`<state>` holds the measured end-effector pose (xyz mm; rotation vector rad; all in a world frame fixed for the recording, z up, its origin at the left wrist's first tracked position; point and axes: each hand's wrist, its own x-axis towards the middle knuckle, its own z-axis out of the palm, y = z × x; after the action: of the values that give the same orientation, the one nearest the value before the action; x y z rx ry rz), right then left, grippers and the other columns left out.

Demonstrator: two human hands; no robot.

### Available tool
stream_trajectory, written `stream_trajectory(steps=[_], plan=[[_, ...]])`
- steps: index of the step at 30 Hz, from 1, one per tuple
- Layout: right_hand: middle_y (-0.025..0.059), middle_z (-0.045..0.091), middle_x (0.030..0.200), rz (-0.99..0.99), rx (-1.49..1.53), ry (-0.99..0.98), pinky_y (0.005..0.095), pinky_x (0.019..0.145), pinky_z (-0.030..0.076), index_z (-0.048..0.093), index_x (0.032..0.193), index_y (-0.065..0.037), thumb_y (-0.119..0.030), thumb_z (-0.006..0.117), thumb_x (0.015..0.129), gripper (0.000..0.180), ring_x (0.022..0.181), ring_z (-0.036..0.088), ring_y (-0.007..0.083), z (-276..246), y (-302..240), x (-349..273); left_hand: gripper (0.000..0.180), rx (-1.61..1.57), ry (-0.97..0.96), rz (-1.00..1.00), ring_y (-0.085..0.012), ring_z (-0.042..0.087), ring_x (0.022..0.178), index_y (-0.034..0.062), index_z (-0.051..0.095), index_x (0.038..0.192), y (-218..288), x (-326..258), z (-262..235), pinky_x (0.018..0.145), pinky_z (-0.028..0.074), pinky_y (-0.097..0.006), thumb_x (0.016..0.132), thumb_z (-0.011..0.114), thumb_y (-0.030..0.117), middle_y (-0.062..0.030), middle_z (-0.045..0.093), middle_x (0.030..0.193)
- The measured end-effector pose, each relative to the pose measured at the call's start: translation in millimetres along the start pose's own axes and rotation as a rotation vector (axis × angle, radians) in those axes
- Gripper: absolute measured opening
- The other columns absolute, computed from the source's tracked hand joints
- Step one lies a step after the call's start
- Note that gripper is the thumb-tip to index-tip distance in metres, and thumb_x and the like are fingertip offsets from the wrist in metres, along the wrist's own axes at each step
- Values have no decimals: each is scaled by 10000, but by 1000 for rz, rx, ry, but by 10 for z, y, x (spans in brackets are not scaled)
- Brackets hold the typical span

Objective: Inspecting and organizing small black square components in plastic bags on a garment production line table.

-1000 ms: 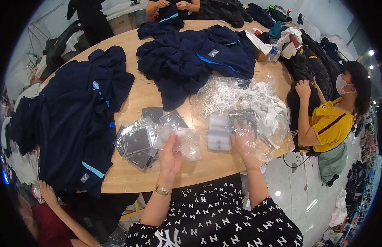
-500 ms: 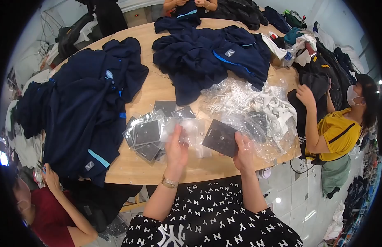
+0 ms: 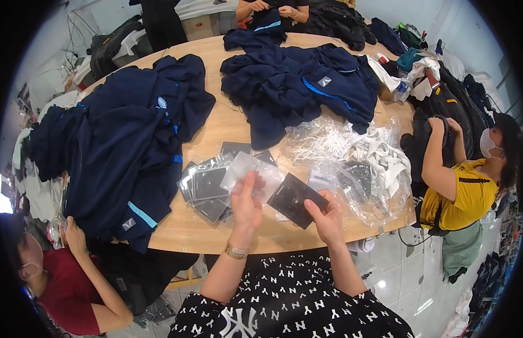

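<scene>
**Both hands busy over the wooden table**

Fingers (image 3: 317, 209) of your right hand (image 3: 328, 221) pinch the near edge of a dark flat card (image 3: 295, 198), which tilts above the table's front edge. Your left hand (image 3: 246, 204) is raised beside it, thumb and fingers closed on a clear plastic bag (image 3: 247, 172) that stands up from the grip. Card and bag sit side by side and nearly touch; you cannot tell whether they overlap.

Just left of your left hand lies a stack of bagged dark cards (image 3: 208, 186), fanned on the round wooden table (image 3: 216, 225). To the right of the card, a heap of crumpled clear bags and white strips (image 3: 357, 152) spreads toward the table's edge. Navy garments lie in two piles: one large pile (image 3: 120, 141) on your left, another (image 3: 295, 84) further back. A person in a yellow shirt (image 3: 470, 191) works at the right; a person in a red shirt (image 3: 70, 287) sits lower left.
</scene>
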<state>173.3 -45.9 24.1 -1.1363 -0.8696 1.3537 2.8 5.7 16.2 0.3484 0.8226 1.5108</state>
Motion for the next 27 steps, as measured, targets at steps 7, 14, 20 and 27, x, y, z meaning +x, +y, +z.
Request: stream_trajectory(steps=[7, 14, 20, 27], plan=[[72, 574, 1022, -156, -132, -20, 199, 738, 456, 471, 1204, -15, -4, 577, 806, 412, 859, 551, 79, 169, -84, -40, 271, 36, -75, -79, -183, 587, 843, 6, 557, 1027, 50, -63, 139, 778, 481, -307, 810, 632, 151, -67, 598, 919], [89, 615, 963, -4, 225, -47, 211, 739, 477, 464, 1206, -14, 10, 577, 808, 414, 813, 580, 85, 271, 38, -92, 263, -37, -57, -132, -194, 591, 848, -2, 553, 1020, 96, 3, 186, 767, 486, -305, 809, 632, 136, -84, 598, 928], [91, 612, 970, -90, 151, -84, 222, 730, 488, 454, 1219, -11, 2, 564, 821, 413, 812, 582, 86, 259, 41, -54, 236, 56, -185, -232, -173, 593, 836, 2, 556, 1003, 187, 108, 200, 733, 494, -286, 818, 621, 132, -81, 602, 926], [74, 567, 1095, -101, -61, -82, 226, 795, 457, 494, 1187, 5, 35, 569, 799, 396, 921, 551, 98, 253, -105, 100, 185, 34, -172, 14, -162, 596, 810, 8, 568, 965, 166, 39, 323, 725, 490, -285, 830, 605, 129, -75, 610, 895]])
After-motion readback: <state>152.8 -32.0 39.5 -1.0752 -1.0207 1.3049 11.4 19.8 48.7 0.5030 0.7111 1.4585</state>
